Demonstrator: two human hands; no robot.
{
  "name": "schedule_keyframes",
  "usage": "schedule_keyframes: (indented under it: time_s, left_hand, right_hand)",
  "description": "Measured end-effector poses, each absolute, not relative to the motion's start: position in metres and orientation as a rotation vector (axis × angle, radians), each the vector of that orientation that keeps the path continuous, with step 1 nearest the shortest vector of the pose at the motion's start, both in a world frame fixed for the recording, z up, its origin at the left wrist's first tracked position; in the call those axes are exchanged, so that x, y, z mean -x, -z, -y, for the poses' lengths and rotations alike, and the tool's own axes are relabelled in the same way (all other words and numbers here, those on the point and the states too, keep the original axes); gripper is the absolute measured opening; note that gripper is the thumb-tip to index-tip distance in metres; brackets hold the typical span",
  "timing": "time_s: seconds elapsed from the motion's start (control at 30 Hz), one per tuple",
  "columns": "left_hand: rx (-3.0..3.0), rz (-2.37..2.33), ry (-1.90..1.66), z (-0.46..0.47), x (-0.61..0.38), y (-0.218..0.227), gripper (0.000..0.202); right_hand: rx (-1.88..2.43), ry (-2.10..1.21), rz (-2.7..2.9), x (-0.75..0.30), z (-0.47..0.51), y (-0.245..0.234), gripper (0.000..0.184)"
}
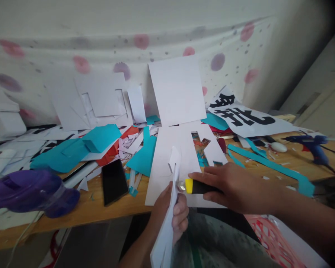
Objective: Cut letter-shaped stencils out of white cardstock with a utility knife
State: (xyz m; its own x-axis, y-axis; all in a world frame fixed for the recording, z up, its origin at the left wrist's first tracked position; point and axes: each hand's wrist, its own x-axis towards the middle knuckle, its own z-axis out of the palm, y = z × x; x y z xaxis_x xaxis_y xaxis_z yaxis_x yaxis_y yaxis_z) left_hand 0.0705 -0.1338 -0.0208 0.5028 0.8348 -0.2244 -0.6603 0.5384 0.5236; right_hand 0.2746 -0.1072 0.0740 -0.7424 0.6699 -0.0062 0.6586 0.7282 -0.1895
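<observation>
My left hand (171,212) is closed round a white paper strip (167,223) held upright at the table's near edge. My right hand (231,186) grips a utility knife (197,186) with a black and yellow handle. Its tip meets the strip just above my left fingers. Behind both hands lies a large white card sheet (167,160) with shapes cut out of it.
A black phone (114,181) lies left of the sheet. A purple tape dispenser (33,191) sits at the near left. Teal (61,154), red and white paper scraps cover the wooden table (95,208). A blue glue gun (312,145) rests far right. A red basket (270,238) is below right.
</observation>
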Motion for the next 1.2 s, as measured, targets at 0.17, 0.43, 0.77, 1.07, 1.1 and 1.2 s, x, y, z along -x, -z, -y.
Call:
schedule_keyframes:
  time_s: [0.17, 0.43, 0.77, 1.07, 1.1, 1.2]
  left_hand:
    - [-0.387, -0.544, -0.935, 0.137, -0.071, 0.018, 0.040]
    - [-0.493, -0.828, -0.985, 0.143, -0.077, -0.006, 0.053]
    - [-0.504, -0.921, -0.966, 0.145, -0.077, -0.011, 0.057]
    - [-0.515, -0.838, -0.951, 0.151, -0.075, -0.001, 0.044]
    - [-0.507, -0.807, -0.952, 0.151, -0.075, 0.002, 0.042]
    - [-0.494, -0.706, -0.953, 0.148, -0.073, 0.008, 0.041]
  right_hand:
    - [1.107, -0.281, 2.817, -0.276, 0.110, -0.079, 0.044]
    - [1.100, -0.214, 2.855, -0.273, 0.109, -0.085, 0.041]
    - [1.086, -0.142, 2.829, -0.275, 0.104, -0.077, 0.044]
    - [1.181, -0.105, 2.771, -0.281, 0.094, -0.082, 0.044]
    - [1.179, -0.140, 2.774, -0.281, 0.095, -0.083, 0.044]
    - [1.169, -0.223, 2.802, -0.278, 0.101, -0.085, 0.043]
